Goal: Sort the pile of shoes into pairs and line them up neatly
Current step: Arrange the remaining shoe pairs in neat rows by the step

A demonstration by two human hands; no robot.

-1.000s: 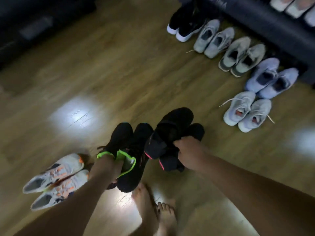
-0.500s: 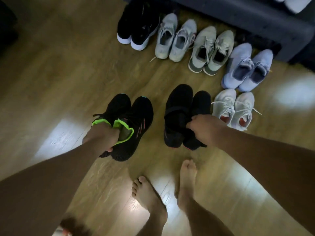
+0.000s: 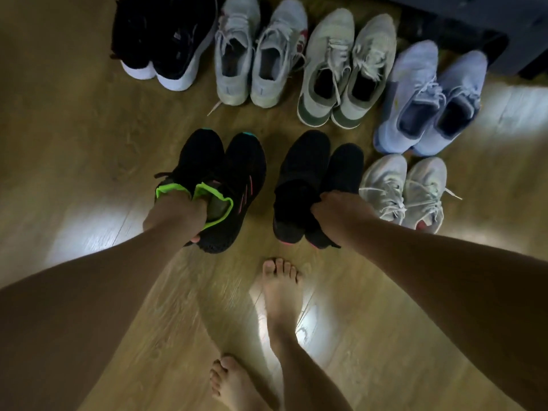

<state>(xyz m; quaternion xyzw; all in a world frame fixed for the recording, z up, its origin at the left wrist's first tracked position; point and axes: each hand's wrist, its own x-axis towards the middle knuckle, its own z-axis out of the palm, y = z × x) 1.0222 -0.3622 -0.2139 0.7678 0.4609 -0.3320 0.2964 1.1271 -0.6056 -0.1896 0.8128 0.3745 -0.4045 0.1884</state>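
The green-lined pair (image 3: 225, 173) is at centre left, toes pointing up the frame; the left hand (image 3: 175, 215) grasps both shoes at their heel openings. Just to its right, the black pair (image 3: 308, 167) is gripped at the collars by the right hand (image 3: 341, 212). Whether either pair's soles touch the floor (image 3: 74, 129) cannot be told. The white pair (image 3: 406, 188) stands just right of the black one. Along the top run a white-soled pair (image 3: 166, 40), grey pair (image 3: 255, 54), beige pair (image 3: 347, 63) and lilac pair (image 3: 427, 99). A bare foot (image 3: 278, 292) stands below centre. Dark furniture (image 3: 474, 22) fills the upper right.
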